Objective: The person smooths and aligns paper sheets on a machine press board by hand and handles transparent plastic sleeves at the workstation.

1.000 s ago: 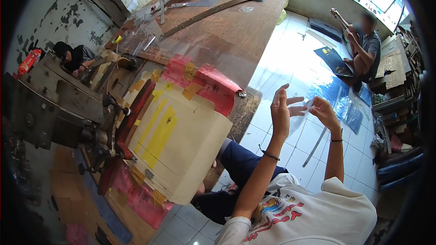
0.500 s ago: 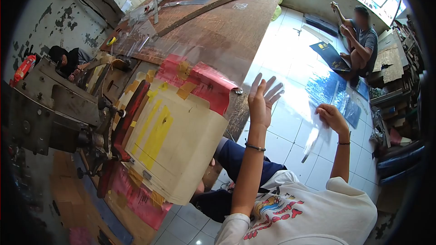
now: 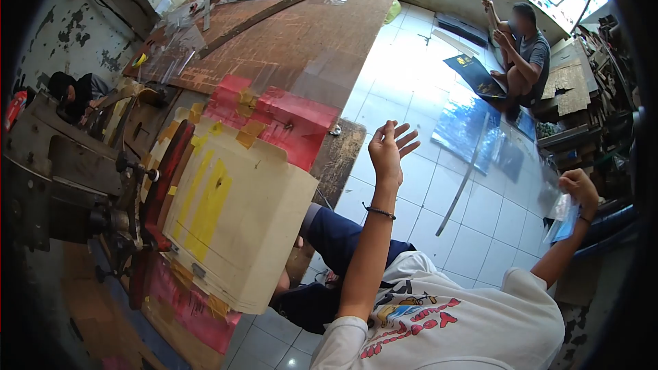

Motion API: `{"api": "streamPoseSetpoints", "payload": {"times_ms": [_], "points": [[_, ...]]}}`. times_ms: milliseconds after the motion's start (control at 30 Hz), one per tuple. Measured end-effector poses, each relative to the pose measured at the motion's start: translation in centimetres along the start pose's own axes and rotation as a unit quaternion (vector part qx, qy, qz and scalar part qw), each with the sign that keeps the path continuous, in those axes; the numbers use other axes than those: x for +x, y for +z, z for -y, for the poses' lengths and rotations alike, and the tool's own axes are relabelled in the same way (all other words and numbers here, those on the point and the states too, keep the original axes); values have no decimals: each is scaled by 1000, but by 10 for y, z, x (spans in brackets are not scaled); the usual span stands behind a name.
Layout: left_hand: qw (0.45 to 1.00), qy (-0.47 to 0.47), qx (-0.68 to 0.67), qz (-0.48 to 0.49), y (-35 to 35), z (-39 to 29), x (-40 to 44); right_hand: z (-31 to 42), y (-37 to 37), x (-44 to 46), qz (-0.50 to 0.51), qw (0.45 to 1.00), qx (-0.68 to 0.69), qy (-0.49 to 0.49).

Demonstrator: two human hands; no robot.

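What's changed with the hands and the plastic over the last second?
The right hand has swung well out to the right, carrying thin clear plastic film. The left hand, earlier at the film too, is now apart from it, fingers open. Unchanged: the cream, yellow-taped flat sheet by the metal machine.

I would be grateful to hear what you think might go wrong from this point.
The clear plastic hangs from the right hand, out to one side, so it might slip or crease.

A shiny sheet and a long strip lie on the tiled floor; anyone walking there could trip or scuff them.
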State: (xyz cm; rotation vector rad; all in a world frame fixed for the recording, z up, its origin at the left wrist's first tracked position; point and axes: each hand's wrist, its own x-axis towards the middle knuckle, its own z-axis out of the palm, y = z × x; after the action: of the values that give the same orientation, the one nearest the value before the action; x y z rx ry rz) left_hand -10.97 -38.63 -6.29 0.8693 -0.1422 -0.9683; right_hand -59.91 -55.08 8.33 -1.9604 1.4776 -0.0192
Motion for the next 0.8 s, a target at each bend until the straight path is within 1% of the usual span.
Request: {"api": "streamPoseSetpoints", "payload": {"times_ms": [67, 133, 200, 233, 300, 400, 467, 533, 600, 667, 733, 800], "points": [[1000, -20, 4, 21, 3, 9, -2, -16, -26, -21, -62, 997, 42, -35], [998, -48, 1, 40, 12, 16, -8, -51, -44, -30, -237, 962, 103, -83], [996, -63, -37, 49, 22, 20, -9, -61, -60, -38, -345, 924, 114, -116], [998, -37, -21, 40, 27, 19, -10, -63, -66, -42, -396, 901, 125, -127], [1000, 17, 8, 21, 37, 17, -9, -62, -80, -45, -441, 878, 128, -131], [997, -40, -17, 59, 32, 38, 3, -59, -97, -51, -463, 870, 120, -122], [989, -112, -59, 72, 29, 68, 1, -54, -109, -55, -457, 876, 108, -111], [974, -199, -96, 54, 21, 100, 3, -46, -126, -58, -433, 891, 87, -105], [963, -234, -123, 48, 8, 122, 1, -34, -150, -59, -389, 914, 53, -97], [954, -271, -127, 36, -11, 136, 2, -13, -180, -53, -311, 946, 3, -92], [951, -283, -124, -12, -40, 155, 7, 28, -188, -36, -199, 972, -57, -110], [924, -321, -152, -144, -86, 202, 34, 93, -149, -7, -88, 977, -128, -148]]}}
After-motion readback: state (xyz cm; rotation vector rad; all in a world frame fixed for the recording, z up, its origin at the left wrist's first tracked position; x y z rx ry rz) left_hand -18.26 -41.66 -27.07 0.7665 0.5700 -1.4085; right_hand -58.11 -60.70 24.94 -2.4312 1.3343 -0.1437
